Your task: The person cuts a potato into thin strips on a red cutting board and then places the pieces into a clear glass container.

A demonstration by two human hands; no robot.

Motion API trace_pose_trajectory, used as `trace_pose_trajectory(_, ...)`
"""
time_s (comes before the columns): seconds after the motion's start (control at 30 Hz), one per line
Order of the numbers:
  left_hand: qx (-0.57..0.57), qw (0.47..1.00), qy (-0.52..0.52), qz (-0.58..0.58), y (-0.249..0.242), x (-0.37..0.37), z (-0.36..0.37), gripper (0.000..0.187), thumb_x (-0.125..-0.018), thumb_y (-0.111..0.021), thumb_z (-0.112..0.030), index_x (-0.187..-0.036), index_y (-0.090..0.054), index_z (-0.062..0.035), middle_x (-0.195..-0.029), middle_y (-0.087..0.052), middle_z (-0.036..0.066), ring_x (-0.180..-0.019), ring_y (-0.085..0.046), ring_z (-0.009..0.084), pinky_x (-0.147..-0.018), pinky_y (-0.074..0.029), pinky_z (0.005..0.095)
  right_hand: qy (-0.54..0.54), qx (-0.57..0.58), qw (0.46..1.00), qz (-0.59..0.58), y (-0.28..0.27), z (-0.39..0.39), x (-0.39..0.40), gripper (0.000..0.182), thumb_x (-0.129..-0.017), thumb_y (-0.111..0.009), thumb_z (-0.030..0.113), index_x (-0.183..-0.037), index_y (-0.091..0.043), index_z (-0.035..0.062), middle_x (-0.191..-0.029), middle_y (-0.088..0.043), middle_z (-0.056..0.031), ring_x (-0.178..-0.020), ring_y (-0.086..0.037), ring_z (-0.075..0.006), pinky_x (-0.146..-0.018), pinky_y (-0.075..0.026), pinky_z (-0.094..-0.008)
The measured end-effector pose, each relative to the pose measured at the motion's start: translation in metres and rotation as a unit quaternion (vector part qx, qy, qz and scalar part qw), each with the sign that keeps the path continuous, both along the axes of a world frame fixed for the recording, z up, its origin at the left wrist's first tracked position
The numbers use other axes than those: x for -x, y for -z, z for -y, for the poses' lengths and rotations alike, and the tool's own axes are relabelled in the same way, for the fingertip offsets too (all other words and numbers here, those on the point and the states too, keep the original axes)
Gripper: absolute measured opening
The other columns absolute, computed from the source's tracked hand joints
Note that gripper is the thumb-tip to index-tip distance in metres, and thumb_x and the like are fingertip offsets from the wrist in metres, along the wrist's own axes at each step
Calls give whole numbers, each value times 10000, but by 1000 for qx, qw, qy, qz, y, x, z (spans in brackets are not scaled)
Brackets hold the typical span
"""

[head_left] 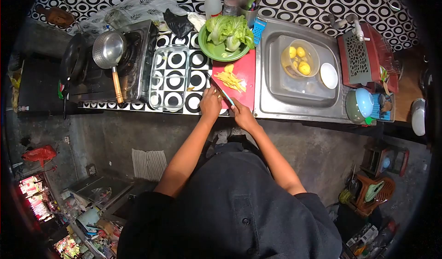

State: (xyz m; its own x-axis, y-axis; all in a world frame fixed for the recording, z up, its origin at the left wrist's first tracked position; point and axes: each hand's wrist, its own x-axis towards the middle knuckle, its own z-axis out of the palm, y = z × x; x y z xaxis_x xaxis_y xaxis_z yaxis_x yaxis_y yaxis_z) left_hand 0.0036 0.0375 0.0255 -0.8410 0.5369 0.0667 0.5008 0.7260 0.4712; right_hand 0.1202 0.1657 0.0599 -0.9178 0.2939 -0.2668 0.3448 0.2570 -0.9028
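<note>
My right hand (pixel 243 115) is wrapped round the light-coloured handle of a knife (pixel 223 92), whose blade points up and left over the left edge of a red cutting board (pixel 247 70). My left hand (pixel 211 103) is beside the blade at the board's left edge; its fingers are close together, and what they may hold is too small to tell. Yellow cut strips (pixel 231 80) lie in a pile on the board, with a rounded yellow piece (pixel 229 68) just above them. A green bowl (pixel 210 51) of leafy greens (pixel 229 31) stands behind, overlapping the board's top.
Left of the board is a rectangular glass dish (pixel 169 99); further left, a stove (pixel 136 70) carries a wooden-handled pan (pixel 109 50). On the right, the sink (pixel 299 107) holds a tub (pixel 314 52) of yellow potatoes and a white bowl (pixel 328 75). Bottles stand behind the greens.
</note>
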Motion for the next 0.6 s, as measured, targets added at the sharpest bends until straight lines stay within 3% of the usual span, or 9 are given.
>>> trace_pose_trajectory(0.1, 14, 1000, 3, 20, -2, 1, 0, 278, -803, -804, -129, -1063, -781, -34, -1264, -673, 104, -1193, -606, 300, -942, -555, 423, -14, 0, 998, 54, -11, -1, 0, 435, -1071, -529, 133, -1494, -526, 34, -1172, -667, -344, -1098, -682, -437, -973, -505, -402)
trace_pose_trajectory(0.3, -1, 1000, -5, 9, -6, -1, -1, 283, -812, -803, -132, -1068, -775, -15, -1250, -671, 102, -1171, -613, 299, -934, -556, 415, -14, 22, 997, 74, -25, -5, 6, 424, -1078, -523, 151, -1485, -533, 31, -1257, -656, -336, -1226, -637, -456, -1036, -488, -422)
trace_pose_trajectory(0.4, -7, 1000, -6, 7, -5, -1, -1, 241, -814, -795, -98, -1049, -791, -45, -1226, -669, 84, -1154, -628, 292, -926, -556, 425, -9, -14, 1000, -8, 2, -2, 1, 401, -1067, -484, 125, -1463, -518, 73, -944, -671, -319, -913, -670, -498, -822, -508, -502)
trace_pose_trajectory(0.5, -9, 1000, -7, 2, -4, -1, -1, 241, -816, -796, -90, -1052, -789, -44, -1225, -672, 86, -1149, -631, 298, -923, -554, 428, -14, -38, 999, -33, 9, 0, -4, 396, -1065, -484, 128, -1457, -518, 79, -941, -664, -326, -921, -662, -512, -819, -506, -512)
trace_pose_trajectory(0.6, -26, 999, 0, -24, -1, -1, 0, 271, -798, -809, -115, -1054, -776, -30, -1236, -673, 108, -1151, -620, 309, -922, -552, 423, -19, 5, 999, 50, -6, -4, 1, 440, -1083, -508, 146, -1508, -502, 32, -1272, -647, -339, -1238, -628, -459, -1042, -483, -430)
